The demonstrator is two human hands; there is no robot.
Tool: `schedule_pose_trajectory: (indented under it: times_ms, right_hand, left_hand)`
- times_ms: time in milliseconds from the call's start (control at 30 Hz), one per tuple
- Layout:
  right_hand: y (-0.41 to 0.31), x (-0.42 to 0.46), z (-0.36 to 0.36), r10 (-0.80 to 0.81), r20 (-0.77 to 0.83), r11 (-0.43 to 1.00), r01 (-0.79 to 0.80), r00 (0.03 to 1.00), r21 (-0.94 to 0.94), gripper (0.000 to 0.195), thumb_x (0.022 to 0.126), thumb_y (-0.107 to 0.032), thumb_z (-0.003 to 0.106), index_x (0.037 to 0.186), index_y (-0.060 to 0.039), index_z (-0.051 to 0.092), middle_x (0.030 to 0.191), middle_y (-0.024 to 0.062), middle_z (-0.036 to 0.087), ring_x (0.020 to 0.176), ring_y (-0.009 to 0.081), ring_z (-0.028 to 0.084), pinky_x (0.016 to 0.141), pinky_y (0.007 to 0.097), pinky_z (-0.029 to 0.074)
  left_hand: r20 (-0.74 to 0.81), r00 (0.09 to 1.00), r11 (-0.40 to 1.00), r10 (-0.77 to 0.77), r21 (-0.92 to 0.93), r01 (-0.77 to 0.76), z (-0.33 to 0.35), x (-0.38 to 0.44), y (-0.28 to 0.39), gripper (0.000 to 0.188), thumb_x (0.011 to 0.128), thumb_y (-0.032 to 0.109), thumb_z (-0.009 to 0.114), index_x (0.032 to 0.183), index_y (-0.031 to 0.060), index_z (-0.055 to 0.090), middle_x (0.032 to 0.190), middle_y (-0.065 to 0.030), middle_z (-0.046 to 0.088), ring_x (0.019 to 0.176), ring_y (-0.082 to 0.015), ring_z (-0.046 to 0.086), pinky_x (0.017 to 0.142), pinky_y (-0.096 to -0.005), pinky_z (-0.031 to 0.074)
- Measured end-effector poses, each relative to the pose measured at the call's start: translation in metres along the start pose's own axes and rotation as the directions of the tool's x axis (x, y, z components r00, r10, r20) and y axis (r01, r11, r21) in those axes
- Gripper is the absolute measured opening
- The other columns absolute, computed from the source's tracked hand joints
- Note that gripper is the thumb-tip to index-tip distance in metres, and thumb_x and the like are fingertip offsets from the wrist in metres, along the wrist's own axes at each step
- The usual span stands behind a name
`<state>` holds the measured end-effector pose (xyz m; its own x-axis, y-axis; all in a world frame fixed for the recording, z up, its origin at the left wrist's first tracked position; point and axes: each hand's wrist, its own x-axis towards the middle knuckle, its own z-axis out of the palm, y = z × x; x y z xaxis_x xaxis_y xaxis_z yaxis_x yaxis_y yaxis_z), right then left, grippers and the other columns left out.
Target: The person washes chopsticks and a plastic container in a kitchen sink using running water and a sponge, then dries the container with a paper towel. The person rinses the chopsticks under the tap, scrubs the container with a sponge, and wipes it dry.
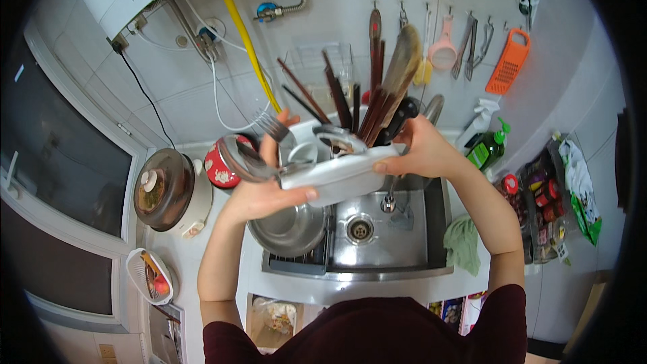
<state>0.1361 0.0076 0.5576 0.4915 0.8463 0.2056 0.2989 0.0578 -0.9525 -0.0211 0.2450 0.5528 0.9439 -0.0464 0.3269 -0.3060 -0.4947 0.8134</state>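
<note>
A white utensil holder (343, 174) is held up above the sink between both my hands. My left hand (268, 194) grips its left end, thumb along the near side. My right hand (422, 154) clasps the right end, thumb at the front. Dark chopsticks (337, 93), a worn wooden spatula (404, 60), a metal fork (273, 125), spoons (242, 162) and a black handle (402, 116) stick out of the holder. Beneath it lie the stainless steel sink basin (391, 247) and a metal pot (290, 232), the pot partly hidden by the holder and my left hand.
Left of the sink stand a lidded electric cooker (164, 192), a red patterned container (220, 169) and a white basket (136, 275). Bottles (488, 146) and a green cloth (462, 245) sit to the right. An orange grater (508, 63) and other utensils hang on the wall.
</note>
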Motion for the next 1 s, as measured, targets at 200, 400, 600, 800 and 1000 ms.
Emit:
schedule_pose_trajectory:
  times_ms: [200, 400, 600, 800, 1000]
  right_hand:
    - [0.048, -0.047, 0.020, 0.097, 0.136, 0.995, -0.100, 0.986, 0.016, 0.078, 0.062, -0.015, 0.082, 0.126, -0.0048, 0.039, 0.122, 0.0050, 0.038, 0.117, 0.0190, 0.042, 0.097, 0.0370, 0.039]
    - [0.078, -0.074, 0.040, 0.071, 0.197, 0.997, -0.069, 0.978, -0.015, 0.070, 0.063, -0.018, 0.081, 0.120, -0.0049, 0.042, 0.124, 0.0081, 0.034, 0.118, 0.0200, 0.039, 0.100, 0.0396, 0.036]
    - [0.116, -0.081, 0.057, -0.023, 0.278, 1.000, 0.018, 0.960, 0.020, 0.072, 0.064, -0.022, 0.078, 0.124, -0.0069, 0.044, 0.123, 0.0087, 0.036, 0.120, 0.0237, 0.037, 0.100, 0.0412, 0.035]
    - [0.130, -0.077, 0.064, 0.002, 0.321, 0.996, -0.031, 0.947, 0.085, 0.063, 0.065, -0.020, 0.076, 0.121, -0.0071, 0.049, 0.122, 0.0080, 0.038, 0.118, 0.0233, 0.040, 0.099, 0.0379, 0.036]
    - [0.133, -0.071, 0.064, 0.036, 0.391, 0.996, -0.066, 0.919, 0.063, 0.060, 0.071, -0.023, 0.072, 0.125, -0.0098, 0.050, 0.126, 0.0130, 0.036, 0.116, 0.0255, 0.042, 0.095, 0.0340, 0.038]
  left_hand:
    - [-0.008, 0.995, 0.952, -0.100, 0.288, 0.098, 0.062, -0.059, -0.014, 0.108, 0.062, 0.034, 0.080, 0.138, -0.0028, 0.013, 0.136, -0.0186, 0.027, 0.128, -0.0317, 0.026, 0.105, -0.0400, 0.021]
    - [0.092, 0.927, 0.927, -0.365, 0.128, 0.353, 0.093, -0.104, -0.030, 0.069, 0.068, 0.029, 0.075, 0.122, 0.0013, 0.042, 0.115, -0.0122, 0.051, 0.108, -0.0213, 0.047, 0.094, -0.0349, 0.035]
    - [0.089, 0.936, 0.939, -0.340, 0.093, 0.332, 0.126, -0.119, -0.039, 0.031, 0.074, 0.023, 0.073, 0.096, 0.0041, 0.063, 0.083, -0.0052, 0.064, 0.070, -0.0139, 0.057, 0.063, -0.0284, 0.047]
    - [0.166, 0.923, 0.929, -0.346, 0.201, 0.312, 0.126, -0.120, -0.047, 0.035, 0.072, 0.016, 0.072, 0.101, 0.0016, 0.059, 0.084, -0.0047, 0.062, 0.073, -0.0134, 0.057, 0.066, -0.0272, 0.047]
    - [0.069, 0.923, 0.922, -0.378, -0.059, 0.382, 0.132, -0.110, -0.038, 0.046, 0.070, 0.016, 0.071, 0.110, 0.0008, 0.055, 0.102, -0.0100, 0.059, 0.093, -0.0188, 0.055, 0.083, -0.0310, 0.044]
